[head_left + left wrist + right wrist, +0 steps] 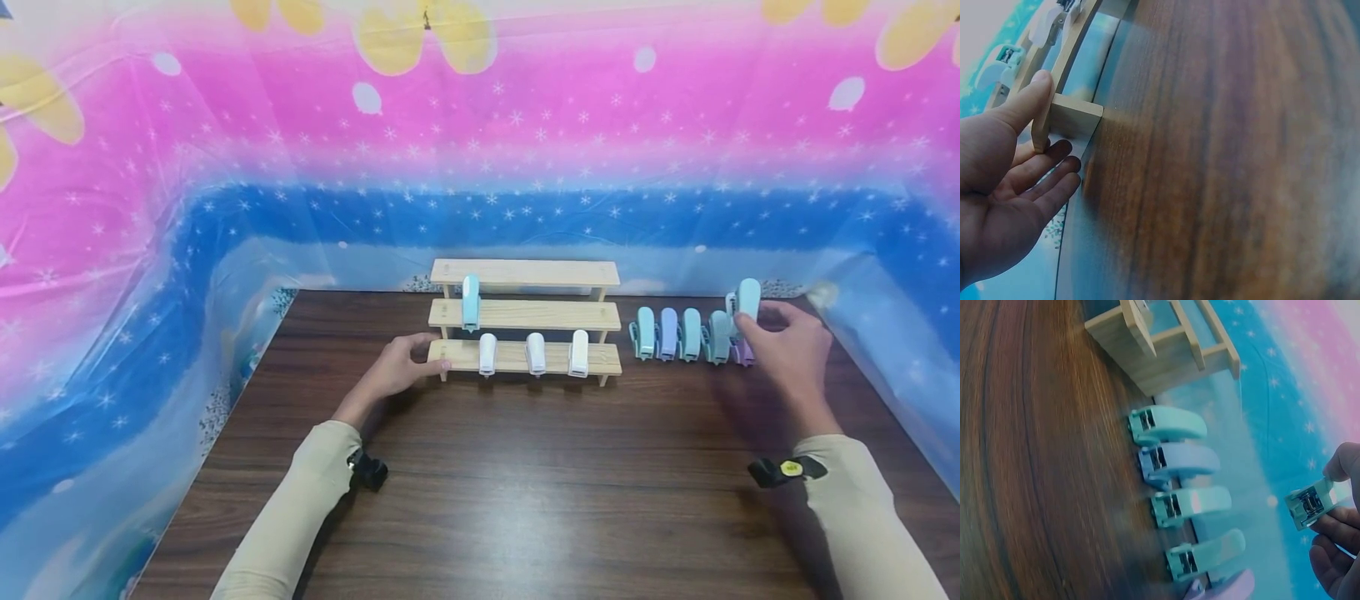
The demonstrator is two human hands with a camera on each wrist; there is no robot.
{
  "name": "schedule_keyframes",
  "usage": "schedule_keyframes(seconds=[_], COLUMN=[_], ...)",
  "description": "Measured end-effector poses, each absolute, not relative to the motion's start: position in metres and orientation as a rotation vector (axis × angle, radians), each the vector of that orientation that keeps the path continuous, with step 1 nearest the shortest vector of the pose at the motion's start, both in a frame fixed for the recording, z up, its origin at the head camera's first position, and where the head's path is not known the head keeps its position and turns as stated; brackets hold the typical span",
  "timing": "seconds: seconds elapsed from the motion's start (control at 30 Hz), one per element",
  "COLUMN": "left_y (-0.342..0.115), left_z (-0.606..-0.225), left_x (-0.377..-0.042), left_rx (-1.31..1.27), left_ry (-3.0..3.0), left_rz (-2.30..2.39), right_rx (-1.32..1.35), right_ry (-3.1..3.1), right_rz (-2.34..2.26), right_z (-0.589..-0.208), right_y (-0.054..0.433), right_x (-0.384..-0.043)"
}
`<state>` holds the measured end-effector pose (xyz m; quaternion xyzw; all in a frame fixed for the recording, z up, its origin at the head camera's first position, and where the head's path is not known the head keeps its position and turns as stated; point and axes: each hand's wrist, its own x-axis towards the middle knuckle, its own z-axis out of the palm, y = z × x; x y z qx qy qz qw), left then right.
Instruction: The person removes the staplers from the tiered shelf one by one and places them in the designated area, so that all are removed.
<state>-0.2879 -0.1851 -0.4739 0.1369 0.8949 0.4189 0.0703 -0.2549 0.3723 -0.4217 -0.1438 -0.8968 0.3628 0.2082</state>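
Observation:
My left hand grips the left end of the lowest step of a three-step wooden rack. In the left wrist view its thumb lies on top of the board and the other fingers are below. My right hand pinches a mint-green stapler, held raised over the right end of a row of staplers. That row has a mint stapler nearest the rack, a lavender stapler, two more mint ones and a purple stapler partly hidden behind my right hand in the head view.
Three white staplers stand spaced along the lowest step. A light-blue stapler stands on the middle step's left part. Dark wooden table extends in front, and a patterned cloth hangs behind and at the sides.

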Motion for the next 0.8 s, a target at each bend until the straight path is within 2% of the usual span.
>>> schedule_keyframes(seconds=[0.8], left_y=[-0.185], left_z=[-0.473], left_x=[-0.287], left_rx=[0.394], left_ry=[2.682], left_rz=[1.261], right_rx=[-0.506], right_ry=[-2.507], right_rz=[1.013], right_z=[-0.444], right_y=[0.424], right_x=[-0.254])
